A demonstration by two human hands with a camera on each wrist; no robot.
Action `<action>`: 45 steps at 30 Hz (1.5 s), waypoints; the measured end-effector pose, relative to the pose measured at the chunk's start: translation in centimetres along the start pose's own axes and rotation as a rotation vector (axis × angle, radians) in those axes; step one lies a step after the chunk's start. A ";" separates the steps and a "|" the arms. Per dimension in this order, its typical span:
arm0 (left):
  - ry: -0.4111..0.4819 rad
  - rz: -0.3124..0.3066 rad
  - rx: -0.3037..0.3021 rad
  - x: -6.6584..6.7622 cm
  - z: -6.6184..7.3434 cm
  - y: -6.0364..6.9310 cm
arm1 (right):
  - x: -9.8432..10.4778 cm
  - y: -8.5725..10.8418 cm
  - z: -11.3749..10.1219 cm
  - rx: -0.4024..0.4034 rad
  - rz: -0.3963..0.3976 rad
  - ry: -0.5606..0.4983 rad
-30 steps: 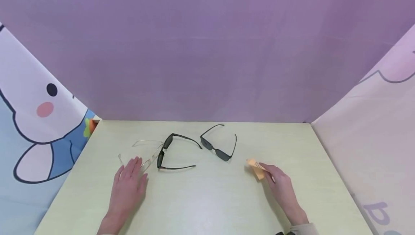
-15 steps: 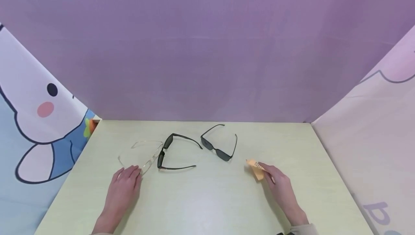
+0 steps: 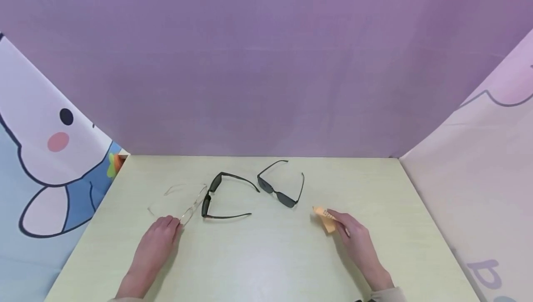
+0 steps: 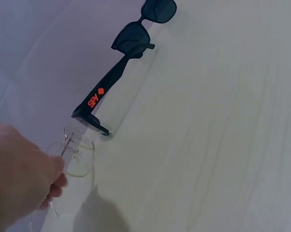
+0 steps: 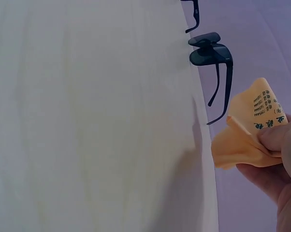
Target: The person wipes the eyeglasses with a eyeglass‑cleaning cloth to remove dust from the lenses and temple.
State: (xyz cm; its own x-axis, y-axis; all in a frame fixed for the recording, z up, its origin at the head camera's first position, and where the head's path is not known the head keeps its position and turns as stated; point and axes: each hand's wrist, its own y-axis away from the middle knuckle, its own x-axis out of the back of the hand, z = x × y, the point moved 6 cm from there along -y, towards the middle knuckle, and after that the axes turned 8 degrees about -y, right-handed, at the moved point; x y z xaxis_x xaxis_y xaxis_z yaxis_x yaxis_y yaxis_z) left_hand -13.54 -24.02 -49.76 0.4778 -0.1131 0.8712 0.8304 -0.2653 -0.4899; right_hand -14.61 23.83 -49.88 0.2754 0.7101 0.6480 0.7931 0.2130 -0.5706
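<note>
My left hand (image 3: 155, 245) pinches the near end of the clear, thin-framed glasses (image 3: 193, 209), whose temples point left. In the left wrist view the curled fingers meet the frame of these glasses (image 4: 79, 164); part of it is hidden behind the hand. My right hand (image 3: 355, 242) grips an orange glasses cloth (image 3: 324, 218) between thumb and fingers. Dark printed characters show on the cloth (image 5: 252, 111) in the right wrist view. Black sunglasses (image 3: 206, 205) lie just right of the clear glasses, temples spread to the right.
A second pair of dark sunglasses (image 3: 275, 191) lies farther right, temples pointing back. Everything rests on a pale table (image 3: 266, 255). A purple backdrop (image 3: 266, 61) stands at its far edge, with printed panels at the left (image 3: 50, 154) and right (image 3: 479, 163).
My left hand has drawn back toward me and its fingers have closed on the clear glasses, which have shifted slightly left. The right hand and the cloth have moved slightly left.
</note>
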 end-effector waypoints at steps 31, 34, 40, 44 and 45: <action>0.113 0.403 0.025 5.6 5.8 -2.4 | -0.4 -1.9 -2.3 0.142 0.104 -0.111; 0.141 0.400 0.016 5.5 7.1 -2.6 | -0.7 -2.3 -2.9 0.137 0.113 -0.151; 0.210 0.470 0.020 5.8 8.5 -3.1 | -1.7 -3.1 -4.2 0.135 0.110 -0.204; 0.279 0.455 0.041 5.8 9.2 -3.5 | -1.8 -3.4 -5.2 0.151 0.147 -0.217; 0.300 0.438 0.048 5.7 9.4 -3.6 | -1.9 -3.5 -5.4 0.158 0.162 -0.223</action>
State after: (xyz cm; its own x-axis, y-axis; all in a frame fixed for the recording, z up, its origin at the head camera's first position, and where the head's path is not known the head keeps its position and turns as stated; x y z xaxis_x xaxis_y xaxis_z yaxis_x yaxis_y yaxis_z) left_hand -11.13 -14.66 -43.35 0.6857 -0.4739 0.5525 0.5870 -0.0887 -0.8047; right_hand -14.95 18.16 -46.39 0.2511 0.8695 0.4254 0.6498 0.1743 -0.7399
